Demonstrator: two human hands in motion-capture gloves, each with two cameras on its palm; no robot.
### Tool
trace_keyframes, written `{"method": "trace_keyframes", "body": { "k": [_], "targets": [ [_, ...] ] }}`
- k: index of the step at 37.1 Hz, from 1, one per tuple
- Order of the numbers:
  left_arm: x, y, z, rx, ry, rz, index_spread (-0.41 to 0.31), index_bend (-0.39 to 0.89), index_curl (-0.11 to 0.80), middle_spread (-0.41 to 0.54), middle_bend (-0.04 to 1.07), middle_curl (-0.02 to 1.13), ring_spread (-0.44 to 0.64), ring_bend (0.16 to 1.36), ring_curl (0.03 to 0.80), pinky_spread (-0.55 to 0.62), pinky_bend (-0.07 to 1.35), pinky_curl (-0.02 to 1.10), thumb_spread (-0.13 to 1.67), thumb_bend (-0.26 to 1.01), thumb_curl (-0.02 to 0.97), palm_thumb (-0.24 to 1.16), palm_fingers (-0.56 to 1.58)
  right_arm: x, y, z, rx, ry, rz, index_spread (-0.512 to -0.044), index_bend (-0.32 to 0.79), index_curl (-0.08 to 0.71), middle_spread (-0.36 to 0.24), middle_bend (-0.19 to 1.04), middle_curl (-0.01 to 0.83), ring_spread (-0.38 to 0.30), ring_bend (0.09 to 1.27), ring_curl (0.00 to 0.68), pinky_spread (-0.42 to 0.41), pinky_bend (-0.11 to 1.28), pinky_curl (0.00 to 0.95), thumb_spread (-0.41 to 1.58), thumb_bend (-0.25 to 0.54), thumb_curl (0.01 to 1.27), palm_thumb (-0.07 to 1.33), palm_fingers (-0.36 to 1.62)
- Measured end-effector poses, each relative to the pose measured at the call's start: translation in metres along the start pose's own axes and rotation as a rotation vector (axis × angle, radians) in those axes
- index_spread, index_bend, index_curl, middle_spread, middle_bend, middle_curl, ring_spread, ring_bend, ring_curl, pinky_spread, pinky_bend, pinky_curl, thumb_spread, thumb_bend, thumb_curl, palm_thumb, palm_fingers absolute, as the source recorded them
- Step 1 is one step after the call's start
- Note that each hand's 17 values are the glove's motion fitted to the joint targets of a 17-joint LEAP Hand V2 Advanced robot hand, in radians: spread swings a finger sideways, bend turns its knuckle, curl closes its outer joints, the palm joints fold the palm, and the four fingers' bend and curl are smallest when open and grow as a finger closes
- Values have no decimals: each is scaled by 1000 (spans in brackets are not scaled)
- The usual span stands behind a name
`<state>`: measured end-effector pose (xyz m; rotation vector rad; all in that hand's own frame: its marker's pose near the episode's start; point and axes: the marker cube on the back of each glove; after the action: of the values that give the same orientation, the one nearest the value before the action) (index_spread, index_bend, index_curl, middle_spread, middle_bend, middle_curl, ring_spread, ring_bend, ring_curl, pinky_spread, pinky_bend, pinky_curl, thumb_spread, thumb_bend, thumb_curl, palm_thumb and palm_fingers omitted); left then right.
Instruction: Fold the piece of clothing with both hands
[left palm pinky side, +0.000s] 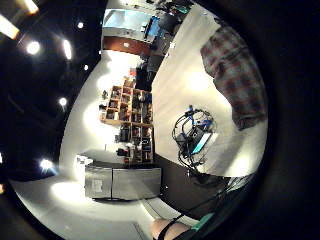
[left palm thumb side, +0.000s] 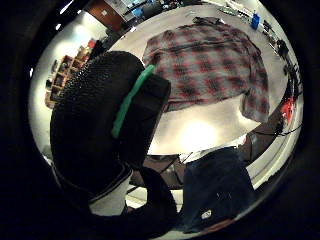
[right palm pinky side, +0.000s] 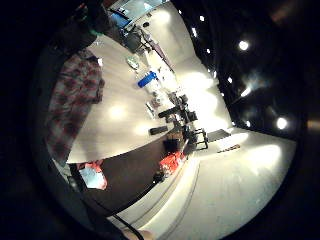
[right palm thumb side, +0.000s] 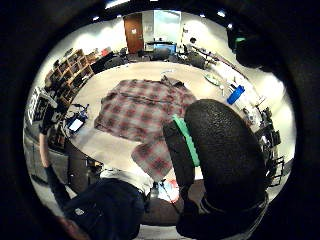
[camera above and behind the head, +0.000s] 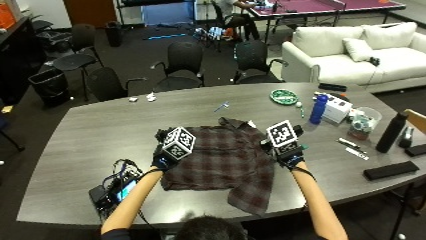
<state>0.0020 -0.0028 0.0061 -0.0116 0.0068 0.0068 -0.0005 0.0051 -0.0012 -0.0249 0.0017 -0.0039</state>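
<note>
Left hand (camera above and behind the head: 164, 159) over the left edge of the plaid shirt (camera above and behind the head: 219, 165), right hand (camera above and behind the head: 287, 152) over its right edge, both above the cloth. Can't tell finger state for either: marker cubes cover them in the outside view, and the palm views show only a gloved thumb bulk, no cloth pinched in sight. Palm views look down on the shirt from some way off, so probably hovering, not gripping; judgement only.

Shirt lying mostly flat on the grey worktop (camera above and behind the head: 86, 135), in front of the person, collar end toward the far side. Near right part drooping toward the worktop's front edge, looks like a sleeve or a turned-over flap. No clean fold visible. Task judged at or near the start: side folds, sleeves and the final halving all still to do.

Hidden or unclear: fingers of both hands; whether either hand touches the cloth; whether the near right flap is a first fold or just a loose sleeve. Left sleeve not made out. Cable bundle with a small screen (camera above and behind the head: 114, 190) near the left forearm, well apart from the shirt. Blue bottle (camera above and behind the head: 319, 109) and clutter on the far right, clear of the work.
</note>
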Motion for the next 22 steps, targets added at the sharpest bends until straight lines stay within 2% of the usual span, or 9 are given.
{"method": "trace_keyframes", "body": {
  "k": [1,4,7,11,15,17,18,19,22],
  "targets": [
    [0,0,1,-3,3,2,-41,137,36,100,150,23,186,362,53,177,284,55,437,55,14,87,120,0,1,0,-2,3,-1,-130,282,90,-34,295,89,-32,335,87,60,272,63,446,184,43,271,759],
    [1,-2,10,-29,28,14,-55,145,64,137,159,50,266,410,87,244,306,92,651,57,28,96,91,0,4,2,-4,18,-9,-172,273,165,-45,298,138,-44,348,154,81,267,127,680,209,64,307,734],
    [2,-1,19,-67,83,29,-65,150,90,163,161,71,323,449,114,291,323,121,811,54,44,98,65,0,5,6,10,8,-18,-200,258,210,-53,297,174,-52,347,192,95,258,163,855,217,82,322,721],
    [3,2,31,-120,212,63,-73,152,117,191,169,95,376,481,136,331,348,152,961,46,65,98,41,1,9,10,-15,-60,-23,-222,233,244,-59,284,207,-59,337,217,108,245,191,1021,216,102,331,718],
    [4,7,44,-149,348,99,-78,154,143,198,176,117,403,505,151,335,371,179,1060,35,85,97,45,-1,11,13,-104,-168,-40,-236,203,267,-63,267,233,-65,322,232,107,239,211,1132,208,120,334,728],
    [6,9,50,-148,408,118,-79,166,158,198,172,126,407,522,159,329,380,190,1096,32,97,101,65,-3,11,15,-163,-217,-56,-256,134,257,-62,268,247,-70,341,246,108,247,224,1168,198,128,330,708],
    [7,9,53,-146,436,127,-80,161,162,199,173,131,410,523,160,332,380,193,1112,27,99,97,49,-4,11,17,-194,-239,-65,-255,136,261,-64,266,253,-71,342,251,108,247,229,1186,197,132,334,707],
    [8,11,56,-147,461,135,-85,215,185,188,179,140,396,528,167,315,369,197,1128,36,109,119,120,-5,11,20,-224,-258,-75,-279,7,221,-60,268,259,-73,385,267,109,291,247,1182,177,135,315,645],
    [11,13,66,-165,514,147,-97,271,225,165,160,143,363,536,170,284,352,200,1170,54,133,167,203,-9,12,24,-283,-297,-95,-308,-52,176,-49,234,268,-70,463,302,110,378,285,1173,150,149,312,531]
  ]
}}
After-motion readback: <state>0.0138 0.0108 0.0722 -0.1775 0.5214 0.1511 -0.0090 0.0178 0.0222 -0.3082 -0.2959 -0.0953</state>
